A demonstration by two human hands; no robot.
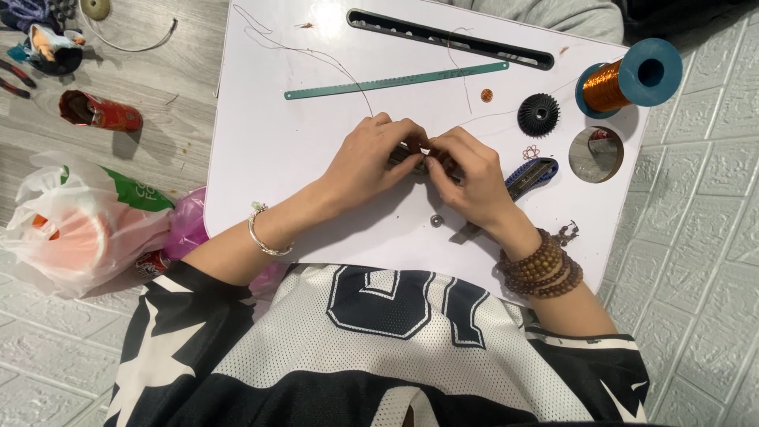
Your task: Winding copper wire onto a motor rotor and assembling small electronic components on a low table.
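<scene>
Black and white jersey cloth [379, 348] fills the bottom of the view, closest of all. Above it, two bare hands meet in the middle of a white board [269, 134].

Left hand [368, 162] and right hand [474, 186] are touching at the fingertips. Both are pinched shut on a small dark tool or part [411, 156], with something tiny and reddish held where the fingers meet. I cannot tell just what the little piece is, because the fingers hide most of it. A silver bangle [265, 237] sits on the left wrist and brown bead bracelets [545, 269] sit on the right wrist.

How far along is the work? My guess is that it is somewhere in the middle. A small curly copper wire shape [530, 151] lies finished-looking beside the right hand, and a spool of copper wire [624, 79] waits at the board's far right corner, still quite full. Thin loose wire [316, 55] trails across the board.

Also on the board are a green ruler [395, 81], a long black slotted bar [451, 38], a black ridged wheel [538, 115], a blue cutter knife [534, 172] just beside the right hand, and a round hole [595, 154].

Left of the board, on grey wood floor [158, 87], lie a red can [99, 112] and a plastic bag [75, 225]. Right of it is a white brick-pattern mat [704, 205].
</scene>
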